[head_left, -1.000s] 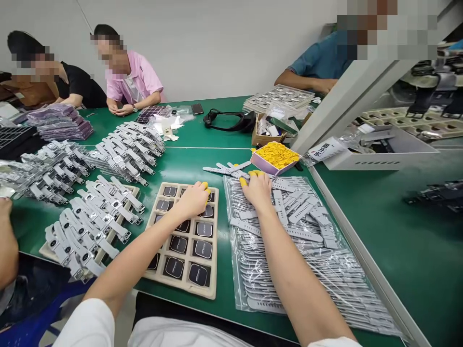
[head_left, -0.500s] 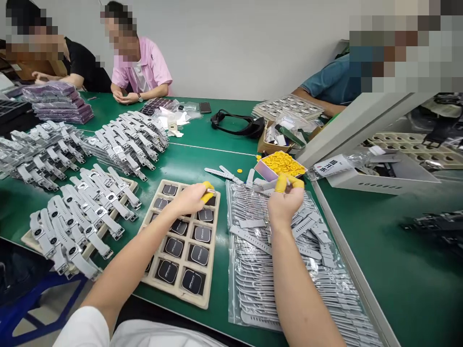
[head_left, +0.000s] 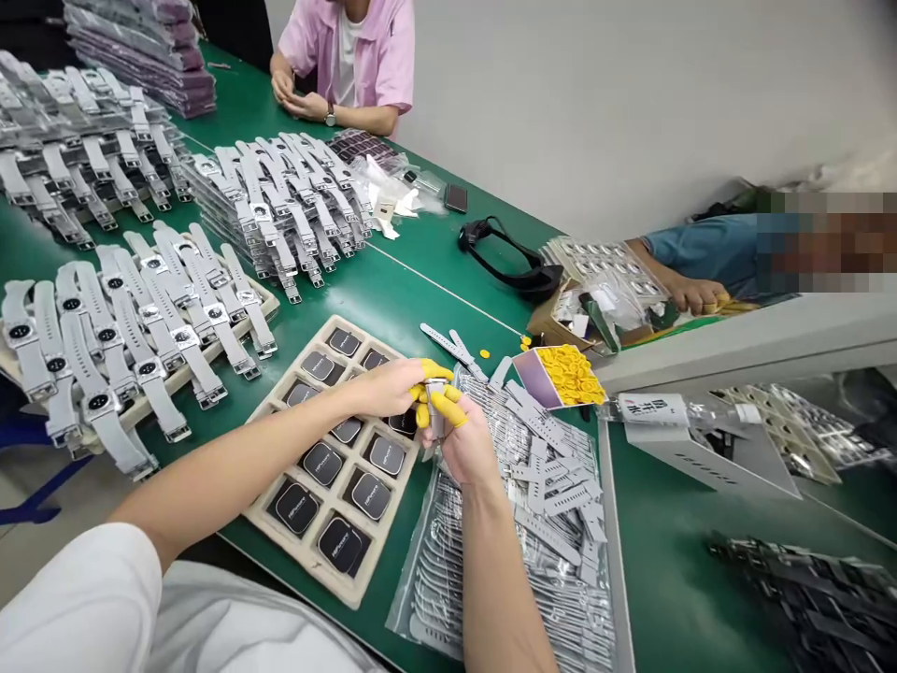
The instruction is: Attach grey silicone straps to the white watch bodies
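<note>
My left hand point(head_left: 393, 386) and my right hand point(head_left: 468, 442) meet above the gap between the tray and the strap pile, yellow finger cots on their fingertips. My left fingers pinch a small watch case point(head_left: 435, 382), seen edge-on and partly covered. A light grey watch strap point(head_left: 437, 426) is in my right fingers, against the case; whether the two are joined is hidden. Below my left forearm lies a beige tray point(head_left: 334, 581) of square dark watch faces in compartments. Under my right arm, loose grey straps point(head_left: 550, 439) lie on a clear bag of stacked straps point(head_left: 438, 561).
Trays of grey-strapped watches point(head_left: 150, 318) stand at left. A box of yellow finger cots point(head_left: 571, 376) sits beyond the straps, near a black headset point(head_left: 508, 257) and a white frame bar point(head_left: 701, 350). A co-worker in pink point(head_left: 378, 65) sits opposite; another person's hand point(head_left: 697, 294) rests at right.
My right hand has come left from the loose straps with a strap, and my left hand has moved right off the tray; they now meet. The view has tilted and turned.
</note>
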### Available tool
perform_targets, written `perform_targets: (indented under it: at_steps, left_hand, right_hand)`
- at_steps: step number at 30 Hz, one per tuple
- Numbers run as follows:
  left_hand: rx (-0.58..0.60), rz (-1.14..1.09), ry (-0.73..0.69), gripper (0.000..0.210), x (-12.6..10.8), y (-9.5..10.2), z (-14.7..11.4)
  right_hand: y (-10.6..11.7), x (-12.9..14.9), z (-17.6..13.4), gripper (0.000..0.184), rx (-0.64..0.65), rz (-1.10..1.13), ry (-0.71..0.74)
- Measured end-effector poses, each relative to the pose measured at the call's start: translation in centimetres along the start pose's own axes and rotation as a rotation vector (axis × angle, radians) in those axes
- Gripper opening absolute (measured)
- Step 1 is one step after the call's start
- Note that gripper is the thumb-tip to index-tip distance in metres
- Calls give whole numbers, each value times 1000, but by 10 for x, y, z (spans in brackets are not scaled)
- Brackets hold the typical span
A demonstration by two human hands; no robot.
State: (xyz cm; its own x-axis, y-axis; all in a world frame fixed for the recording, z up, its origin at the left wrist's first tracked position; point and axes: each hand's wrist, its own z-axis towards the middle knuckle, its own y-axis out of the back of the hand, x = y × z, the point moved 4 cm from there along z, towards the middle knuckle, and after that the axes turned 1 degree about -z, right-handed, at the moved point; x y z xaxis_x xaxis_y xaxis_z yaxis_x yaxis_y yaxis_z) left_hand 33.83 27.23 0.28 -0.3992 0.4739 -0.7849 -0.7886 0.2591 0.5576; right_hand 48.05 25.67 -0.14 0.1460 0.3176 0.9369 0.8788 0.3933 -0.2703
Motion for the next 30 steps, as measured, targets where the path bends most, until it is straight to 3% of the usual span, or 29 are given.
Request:
perform_targets:
  at_steps: [9, 15, 19, 25, 30]
  left_hand:
    - [-24, 14, 51, 40, -3, -4, -1]
    - [-24, 67, -3, 44, -9, -3, -1]
    - [27, 68, -29, 44, -15, 2, -3]
    - [100, 314, -7, 38, -11, -2, -1]
    - [134, 356, -14, 36, -11, -2, -2]
  right_hand:
    - [5, 0, 0, 30, -50, 58, 53]
    - [3, -2, -1, 30, -20, 185, 56]
    - [7, -6, 1, 29, 8, 236, 6]
    - [13, -14, 4, 35, 30, 223, -97]
    - [13, -13, 4, 41, 42, 215, -128]
